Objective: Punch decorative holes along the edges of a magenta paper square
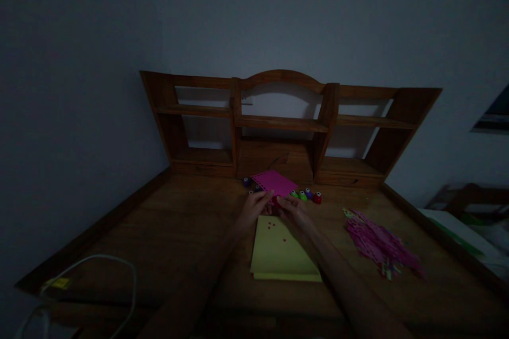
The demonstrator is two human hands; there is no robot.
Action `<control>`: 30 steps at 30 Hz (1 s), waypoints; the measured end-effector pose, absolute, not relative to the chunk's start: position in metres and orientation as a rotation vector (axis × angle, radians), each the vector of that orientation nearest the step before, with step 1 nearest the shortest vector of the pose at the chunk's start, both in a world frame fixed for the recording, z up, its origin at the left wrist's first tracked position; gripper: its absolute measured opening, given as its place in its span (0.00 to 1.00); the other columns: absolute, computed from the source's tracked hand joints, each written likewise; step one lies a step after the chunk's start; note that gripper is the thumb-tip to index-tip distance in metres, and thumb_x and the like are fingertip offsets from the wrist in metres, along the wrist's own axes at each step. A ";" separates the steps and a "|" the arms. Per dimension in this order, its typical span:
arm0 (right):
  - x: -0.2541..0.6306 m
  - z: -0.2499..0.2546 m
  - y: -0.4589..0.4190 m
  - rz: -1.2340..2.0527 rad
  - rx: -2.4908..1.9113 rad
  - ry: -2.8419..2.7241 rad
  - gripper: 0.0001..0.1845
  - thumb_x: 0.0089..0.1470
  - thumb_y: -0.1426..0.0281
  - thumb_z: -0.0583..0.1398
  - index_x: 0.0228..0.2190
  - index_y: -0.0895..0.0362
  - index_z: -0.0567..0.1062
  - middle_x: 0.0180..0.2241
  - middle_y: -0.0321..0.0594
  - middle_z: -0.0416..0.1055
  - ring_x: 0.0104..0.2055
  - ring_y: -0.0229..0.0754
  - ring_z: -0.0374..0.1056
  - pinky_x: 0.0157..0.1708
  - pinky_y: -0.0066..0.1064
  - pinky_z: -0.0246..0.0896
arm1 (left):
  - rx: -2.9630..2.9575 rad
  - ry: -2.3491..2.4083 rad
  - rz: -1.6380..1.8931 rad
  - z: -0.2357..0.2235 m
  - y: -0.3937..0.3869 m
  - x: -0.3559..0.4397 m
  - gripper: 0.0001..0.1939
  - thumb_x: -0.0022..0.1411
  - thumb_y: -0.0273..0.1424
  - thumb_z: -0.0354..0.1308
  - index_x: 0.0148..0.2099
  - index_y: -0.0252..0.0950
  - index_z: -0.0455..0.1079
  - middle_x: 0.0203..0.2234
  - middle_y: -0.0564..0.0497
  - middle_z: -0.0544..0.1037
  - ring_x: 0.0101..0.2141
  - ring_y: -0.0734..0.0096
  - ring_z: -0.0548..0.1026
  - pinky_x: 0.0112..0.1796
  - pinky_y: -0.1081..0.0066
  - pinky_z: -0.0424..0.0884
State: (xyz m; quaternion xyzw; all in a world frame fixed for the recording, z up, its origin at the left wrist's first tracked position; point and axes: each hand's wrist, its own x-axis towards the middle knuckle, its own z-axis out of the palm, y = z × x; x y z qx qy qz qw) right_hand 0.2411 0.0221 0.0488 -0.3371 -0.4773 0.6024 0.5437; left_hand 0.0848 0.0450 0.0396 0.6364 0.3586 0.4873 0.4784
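Note:
A pink sheet of paper [274,183] with a row of small holes along its left edge is raised above the desk. My left hand [256,205] pinches its near edge. My right hand [293,208] grips a small red craft punch [275,200] at that same edge, with the fingers hiding much of it. Below the hands lies a yellow paper stack [280,259], with several tiny pink punched pieces [273,224] on it. Behind my right hand stand several small punches in green [303,196], purple [308,193] and red [317,198]. Dark ones [246,182] are partly hidden at the left.
A heap of pink paper strips [382,241] lies on the desk at the right. A wooden shelf unit [282,126] stands along the back against the wall. A white cable [107,257] curves over the desk's front left, beside a yellow tag [60,283]. The room is dim.

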 end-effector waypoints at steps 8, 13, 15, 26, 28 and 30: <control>0.240 0.044 0.026 1.354 -0.780 -1.107 0.19 0.39 0.58 0.71 0.18 0.57 0.69 0.15 0.30 0.60 0.17 0.31 0.52 0.18 0.27 0.44 | 1.424 0.731 0.975 0.047 0.034 0.094 0.26 0.58 0.51 0.56 0.42 0.32 0.72 0.27 0.46 0.77 0.26 0.68 0.75 0.24 0.74 0.67; 0.237 0.040 0.025 1.371 -0.717 -1.090 0.16 0.42 0.61 0.69 0.20 0.57 0.70 0.16 0.30 0.61 0.16 0.31 0.53 0.16 0.25 0.46 | 1.435 0.700 0.976 0.042 0.031 0.102 0.23 0.55 0.48 0.61 0.41 0.32 0.72 0.30 0.45 0.77 0.26 0.68 0.74 0.25 0.72 0.68; 0.236 0.038 0.025 1.372 -0.693 -1.086 0.15 0.41 0.62 0.69 0.21 0.57 0.71 0.16 0.30 0.62 0.16 0.31 0.54 0.16 0.25 0.48 | 1.424 0.720 1.027 0.042 0.029 0.105 0.22 0.55 0.48 0.61 0.38 0.32 0.73 0.28 0.47 0.77 0.25 0.69 0.73 0.26 0.72 0.67; 0.237 0.043 0.026 1.312 -0.706 -1.213 0.13 0.45 0.61 0.67 0.24 0.58 0.74 0.15 0.31 0.64 0.14 0.32 0.56 0.15 0.25 0.51 | 1.414 0.735 1.125 0.051 0.022 0.106 0.19 0.53 0.46 0.62 0.28 0.33 0.70 0.21 0.51 0.72 0.23 0.72 0.68 0.25 0.73 0.62; 0.239 0.045 0.027 1.345 -0.721 -1.191 0.14 0.44 0.61 0.68 0.24 0.58 0.73 0.16 0.31 0.65 0.15 0.32 0.56 0.16 0.25 0.50 | 1.398 0.757 1.128 0.045 0.026 0.105 0.19 0.53 0.47 0.62 0.30 0.34 0.71 0.21 0.52 0.72 0.22 0.72 0.68 0.24 0.74 0.61; 0.241 0.048 0.026 1.367 -0.751 -1.186 0.15 0.43 0.61 0.69 0.23 0.57 0.72 0.16 0.31 0.65 0.15 0.31 0.54 0.16 0.24 0.47 | 1.330 0.786 1.131 0.040 0.031 0.104 0.21 0.54 0.50 0.60 0.33 0.35 0.72 0.23 0.51 0.74 0.23 0.71 0.70 0.23 0.73 0.61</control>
